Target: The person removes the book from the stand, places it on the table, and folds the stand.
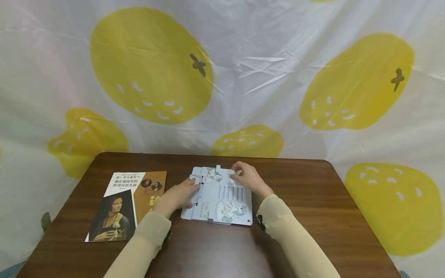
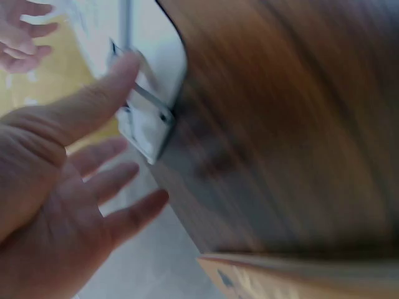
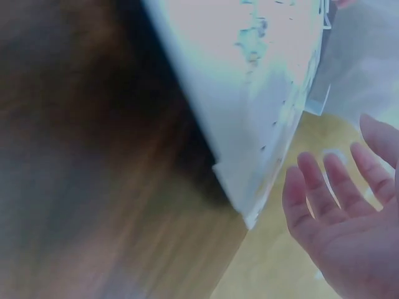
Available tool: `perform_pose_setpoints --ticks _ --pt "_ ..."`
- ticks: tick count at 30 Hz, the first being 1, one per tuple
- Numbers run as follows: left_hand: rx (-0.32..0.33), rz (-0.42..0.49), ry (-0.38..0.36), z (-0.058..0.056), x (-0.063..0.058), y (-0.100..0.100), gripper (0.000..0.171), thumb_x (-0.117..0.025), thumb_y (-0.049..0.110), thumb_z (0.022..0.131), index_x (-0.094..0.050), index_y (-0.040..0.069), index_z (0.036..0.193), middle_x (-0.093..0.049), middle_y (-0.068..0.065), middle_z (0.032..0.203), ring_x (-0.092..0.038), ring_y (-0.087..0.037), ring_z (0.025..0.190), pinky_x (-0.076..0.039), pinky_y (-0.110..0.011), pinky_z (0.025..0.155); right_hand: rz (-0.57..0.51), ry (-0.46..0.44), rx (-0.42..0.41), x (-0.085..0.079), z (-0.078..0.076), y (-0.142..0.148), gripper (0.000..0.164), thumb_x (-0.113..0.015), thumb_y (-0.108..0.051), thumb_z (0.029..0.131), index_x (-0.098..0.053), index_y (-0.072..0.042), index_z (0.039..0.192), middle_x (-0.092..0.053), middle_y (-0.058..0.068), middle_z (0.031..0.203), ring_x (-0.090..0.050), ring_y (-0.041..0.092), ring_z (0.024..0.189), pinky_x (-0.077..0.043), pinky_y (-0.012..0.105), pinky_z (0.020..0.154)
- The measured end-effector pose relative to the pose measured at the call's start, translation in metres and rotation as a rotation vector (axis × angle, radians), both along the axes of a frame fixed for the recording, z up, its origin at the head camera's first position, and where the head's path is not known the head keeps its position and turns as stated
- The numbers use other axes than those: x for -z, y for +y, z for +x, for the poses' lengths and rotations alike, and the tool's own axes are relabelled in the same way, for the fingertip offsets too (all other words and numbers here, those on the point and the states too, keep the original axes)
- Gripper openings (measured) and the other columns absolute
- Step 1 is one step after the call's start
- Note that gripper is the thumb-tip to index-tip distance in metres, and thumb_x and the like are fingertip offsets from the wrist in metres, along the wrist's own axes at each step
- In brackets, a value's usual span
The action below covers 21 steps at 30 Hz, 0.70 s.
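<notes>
A white folding book stand (image 1: 211, 197) with unicorn drawings and slots lies on the wooden table in the head view. My left hand (image 1: 178, 197) is at its left side, over the metal wire clip (image 2: 149, 99). In the left wrist view the thumb rests at that wire, while the other fingers are spread loosely below. Over the stand's far right corner is my right hand (image 1: 249, 178), its fingers bent downward. The right wrist view shows those fingers (image 3: 333, 190) relaxed and slightly curved beside the stand's edge, with nothing held between them.
An art book (image 1: 128, 208) with a painted portrait on its cover lies flat to the left of the stand. Behind the dark wooden table (image 1: 306, 200) hangs a white cloth (image 1: 257, 73) printed with yellow fruit.
</notes>
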<state>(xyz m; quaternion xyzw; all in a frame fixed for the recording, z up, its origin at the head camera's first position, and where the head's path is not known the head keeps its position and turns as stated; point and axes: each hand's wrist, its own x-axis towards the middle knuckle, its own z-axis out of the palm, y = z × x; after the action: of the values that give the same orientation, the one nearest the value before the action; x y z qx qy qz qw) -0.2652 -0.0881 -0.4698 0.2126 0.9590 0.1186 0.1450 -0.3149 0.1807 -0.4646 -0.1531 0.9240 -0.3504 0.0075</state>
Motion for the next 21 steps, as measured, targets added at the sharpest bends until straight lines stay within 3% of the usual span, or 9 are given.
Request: perform_pose_setpoints --ticks 5,12,17,21 --pt "-0.024 0.018 0.032 0.006 0.005 0.004 0.053 -0.073 0.010 0.087 -0.056 0.007 0.138 -0.042 -0.019 0.148 -0.037 -0.035 0.137 -0.031 -0.049 0.110 0.030 -0.023 -0.033 -0.003 -0.009 -0.012 0.030 -0.070 -0.017 0.091 -0.063 -0.005 0.117 -0.064 0.011 0.118 -0.059 0.027 0.106 -0.047 0.044 0.091" --pt "-0.045 0.095 0.089 0.014 0.002 0.003 0.040 -0.070 0.006 0.089 -0.063 0.001 0.128 -0.057 -0.019 0.132 -0.050 -0.036 0.125 -0.038 -0.048 0.105 0.032 -0.043 -0.011 -0.003 -0.019 -0.030 0.032 -0.070 -0.016 0.091 -0.061 -0.007 0.121 -0.063 0.010 0.121 -0.057 0.027 0.114 -0.046 0.043 0.096" --pt "-0.100 0.174 0.155 0.021 0.008 0.005 0.020 -0.074 0.003 0.085 -0.071 0.001 0.105 -0.068 -0.014 0.105 -0.064 -0.029 0.098 -0.052 -0.044 0.086 0.023 -0.054 -0.003 0.001 -0.023 -0.039 0.045 -0.072 -0.015 0.090 -0.055 -0.004 0.130 -0.059 0.015 0.126 -0.056 0.030 0.113 -0.045 0.044 0.096" --pt "-0.120 0.200 0.199 0.023 0.009 0.008 0.008 -0.075 0.001 0.082 -0.068 0.004 0.083 -0.063 -0.007 0.084 -0.059 -0.021 0.076 -0.051 -0.038 0.069 -0.004 -0.073 0.011 0.004 -0.026 -0.043 0.052 -0.075 -0.016 0.088 -0.053 -0.004 0.134 -0.058 0.015 0.128 -0.057 0.029 0.112 -0.046 0.043 0.095"
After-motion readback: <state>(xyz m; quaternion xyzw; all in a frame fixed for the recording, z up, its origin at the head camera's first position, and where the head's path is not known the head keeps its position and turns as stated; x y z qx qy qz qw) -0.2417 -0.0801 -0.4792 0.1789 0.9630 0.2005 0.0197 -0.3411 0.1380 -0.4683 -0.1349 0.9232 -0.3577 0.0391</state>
